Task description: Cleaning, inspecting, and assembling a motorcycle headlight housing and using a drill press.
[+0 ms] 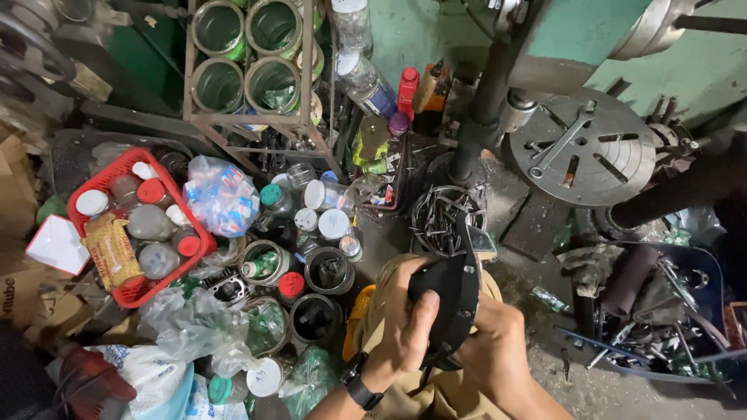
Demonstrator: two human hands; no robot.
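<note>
Rubber strap (450,299), black and curved, sits pinched between two hands over the person's lap: left hand (405,323) closed around its near edge, right hand (494,354) gripping from beneath, likely to steady it for inspection. Just beyond the fingers lies one tangled wire coil (443,218). Left of the left hand, one red basket (136,292) corrals capped jars. Far beyond the right hand, one slotted round plate (583,148).

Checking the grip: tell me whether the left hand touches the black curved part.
Touching. The head view shows the left hand with fingers wrapped over the black curved part.
</note>
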